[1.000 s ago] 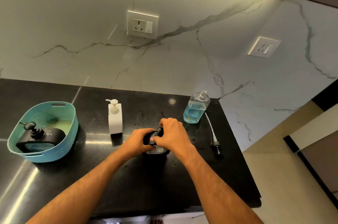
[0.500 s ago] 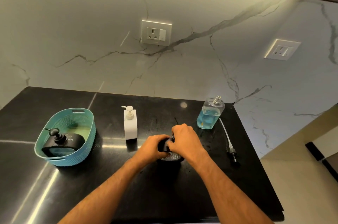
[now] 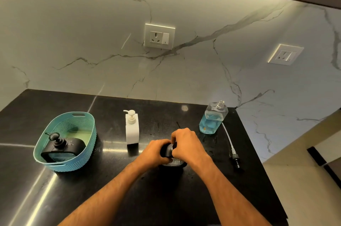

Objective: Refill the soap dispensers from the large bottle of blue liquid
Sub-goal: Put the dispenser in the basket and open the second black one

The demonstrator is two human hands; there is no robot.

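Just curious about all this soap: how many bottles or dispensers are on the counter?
4: a black dispenser in the teal basket, a white dispenser mid-counter, a dark one under both hands, and a clear bottle of blue liquid at right.

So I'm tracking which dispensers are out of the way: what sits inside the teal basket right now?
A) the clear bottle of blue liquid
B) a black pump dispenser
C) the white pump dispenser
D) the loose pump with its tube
B: a black pump dispenser lies inside the teal basket, while the other three stand or lie outside it on the counter.
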